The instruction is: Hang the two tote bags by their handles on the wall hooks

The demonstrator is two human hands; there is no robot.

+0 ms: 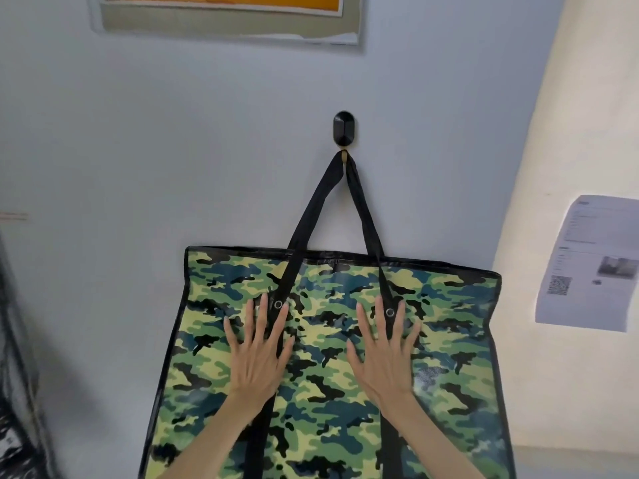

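A large green camouflage tote bag [332, 333] with black trim hangs flat against the pale blue wall. Its black handles [363, 209] run up to a point and loop over a black oval wall hook [344, 128]. My left hand [257, 354] lies flat on the bag's front, fingers spread, beside the left strap. My right hand [385, 354] lies flat the same way over the right strap. Neither hand grips anything. Only one bag and one hook are in view.
A framed picture [228, 15] hangs on the wall above the hook. To the right a cream wall carries a printed paper sheet [591, 264] with a QR code. A dark, blurred object [17, 392] stands at the left edge.
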